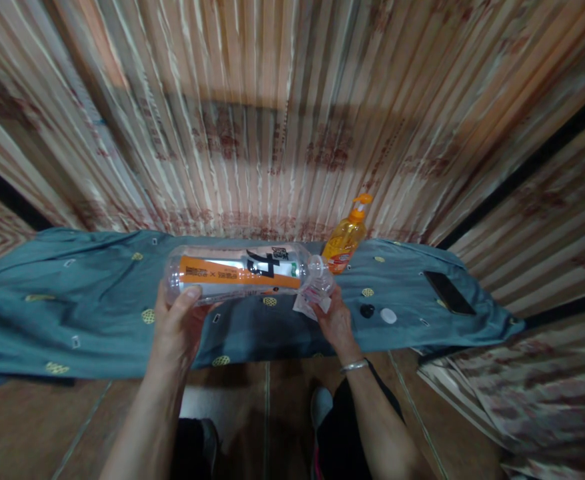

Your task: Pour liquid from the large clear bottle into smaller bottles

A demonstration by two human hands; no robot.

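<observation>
A large clear plastic bottle [232, 272] with an orange and white label lies sideways above the cloth, its neck pointing right. My left hand [182, 320] grips its base end from below, the thumb over the near side. At the neck, my right hand [335, 317] has its fingers closed on a small clear, crinkled plastic piece [315, 297], which overlaps the bottle's mouth. Whether the fingers also touch the neck is hidden. Just behind the right hand stands an orange pump bottle [345, 243].
A teal patterned cloth [107, 307] covers the narrow table. Right of my right hand lie a black cap [367, 311] and a white disc [388, 316]; farther right is a dark phone [449, 292]. A pleated curtain [272, 133] hangs behind.
</observation>
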